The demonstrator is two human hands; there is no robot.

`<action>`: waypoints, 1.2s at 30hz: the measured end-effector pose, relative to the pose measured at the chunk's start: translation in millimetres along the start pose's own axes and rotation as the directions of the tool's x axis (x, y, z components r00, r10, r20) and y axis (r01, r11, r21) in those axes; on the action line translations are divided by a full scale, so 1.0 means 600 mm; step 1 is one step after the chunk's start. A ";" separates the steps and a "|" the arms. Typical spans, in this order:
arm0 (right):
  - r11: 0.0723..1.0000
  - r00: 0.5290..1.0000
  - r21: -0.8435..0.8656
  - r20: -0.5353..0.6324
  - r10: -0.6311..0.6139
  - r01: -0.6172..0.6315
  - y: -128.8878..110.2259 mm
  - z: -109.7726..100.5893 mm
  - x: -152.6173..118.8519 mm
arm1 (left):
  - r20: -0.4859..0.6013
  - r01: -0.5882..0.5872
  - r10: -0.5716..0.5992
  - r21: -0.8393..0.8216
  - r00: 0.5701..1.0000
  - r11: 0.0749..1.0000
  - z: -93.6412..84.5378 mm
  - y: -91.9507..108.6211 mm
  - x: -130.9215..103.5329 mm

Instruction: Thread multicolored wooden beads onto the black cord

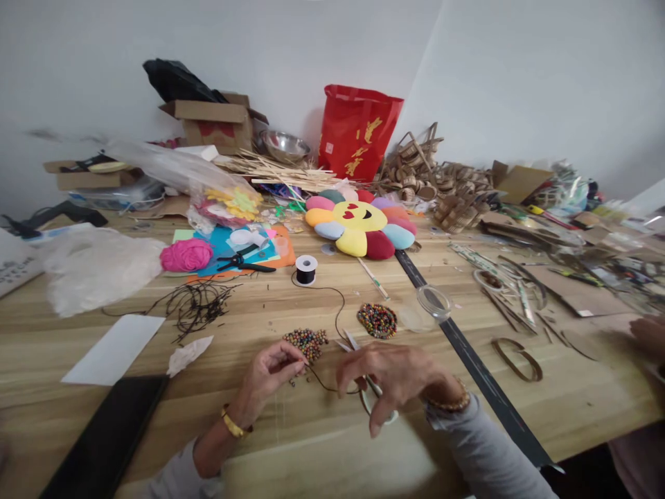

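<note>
My left hand (275, 367) is closed, thumb and fingertips pinching the black cord (340, 305). That cord runs from the white spool (306, 269) across the table, past my right side and back to the pinch. Loose multicoloured beads (306, 343) lie in a heap just beyond my left fingertips. My right hand (389, 378) is above a pair of scissors (352, 341), fingers apart and thumb pointing down. The blades show beyond the hand and the pale handle loops under it; whether the fingers touch them is hard to tell. A coiled string of beads (377, 320) rests farther on.
A black strip (483, 374) with a clear round lid (434, 303) crosses the right side. On the left are tangled black cords (194, 305), pliers (239, 262), pink yarn (185, 255) and a dark tablet-like slab (111, 436). A flower cushion (362, 223) sits behind. Another person's hand (648, 336) appears far right.
</note>
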State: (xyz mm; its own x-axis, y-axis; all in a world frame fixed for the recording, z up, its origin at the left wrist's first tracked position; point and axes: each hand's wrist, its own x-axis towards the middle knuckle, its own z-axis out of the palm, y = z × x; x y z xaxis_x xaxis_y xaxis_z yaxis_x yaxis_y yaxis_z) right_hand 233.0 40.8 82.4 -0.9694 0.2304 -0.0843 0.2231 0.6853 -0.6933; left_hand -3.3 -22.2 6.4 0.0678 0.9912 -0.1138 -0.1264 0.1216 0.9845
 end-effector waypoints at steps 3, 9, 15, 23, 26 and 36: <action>0.965 0.966 -0.134 -0.158 0.203 -0.225 0.016 0.001 -0.036 | 0.005 0.015 -0.014 -0.058 1.000 0.998 0.000 0.002 0.000; 0.711 0.777 -0.366 -0.477 0.411 -0.601 0.032 0.081 -0.080 | 0.010 0.021 -0.018 -0.343 1.000 0.939 -0.007 0.010 0.002; 0.633 0.705 -0.350 -0.523 0.479 -0.691 0.014 0.134 -0.089 | 0.070 0.017 0.023 -0.518 0.997 0.855 -0.013 0.016 0.003; 0.574 0.695 -0.397 -0.484 0.532 -0.716 0.004 0.156 -0.153 | 0.138 0.054 0.033 -0.584 0.990 0.810 -0.023 0.002 0.004; 0.555 0.687 -0.409 -0.487 0.539 -0.725 0.002 0.161 -0.171 | 0.154 0.056 0.045 -0.592 0.987 0.804 -0.024 0.003 0.003; 0.857 0.919 -0.331 -0.166 0.358 -0.394 -0.064 0.132 -0.094 | 0.145 0.057 0.030 -0.558 0.989 0.828 -0.016 0.007 0.003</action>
State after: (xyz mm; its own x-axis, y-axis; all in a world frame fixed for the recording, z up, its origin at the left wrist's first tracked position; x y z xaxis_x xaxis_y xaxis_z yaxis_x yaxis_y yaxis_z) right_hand 271.2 -53.3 57.4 -0.7937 0.5720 -0.2070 0.6072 0.7255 -0.3240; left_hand -12.9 -19.2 8.9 0.2069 0.9763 -0.0641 -0.6527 0.1865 0.7343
